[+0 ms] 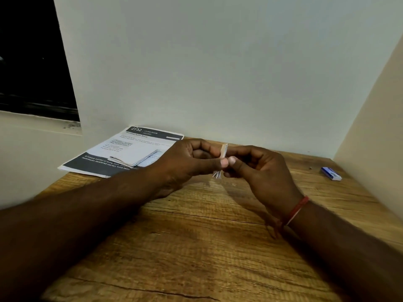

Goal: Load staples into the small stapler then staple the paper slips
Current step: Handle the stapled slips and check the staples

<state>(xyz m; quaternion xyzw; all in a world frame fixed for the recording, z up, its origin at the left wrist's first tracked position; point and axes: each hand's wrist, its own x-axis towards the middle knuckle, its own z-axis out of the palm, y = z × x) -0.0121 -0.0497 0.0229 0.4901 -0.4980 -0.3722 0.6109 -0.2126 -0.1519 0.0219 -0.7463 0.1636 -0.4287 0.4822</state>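
Paper slips (pixel 224 150) are held upright above the table (pixel 196 247), pinched between the left hand (pixel 192 159) and right hand (pixel 259 168).

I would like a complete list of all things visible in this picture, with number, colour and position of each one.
Table: one, brown wood grain, fills the lower half of the view.
Printed sheet: one, white with dark bands, far left of the table against the wall.
Folded papers: one small stack, whitish, lying on the printed sheet.
Small box: one, blue and white, far right of the table.
Paper slips: one thin bundle, pale, held upright above the table between both hands.
Wristband: one, red, on the right wrist.
Left hand: pinching the slips from the left.
Right hand: pinching the slips from the right.
No stapler is visible.
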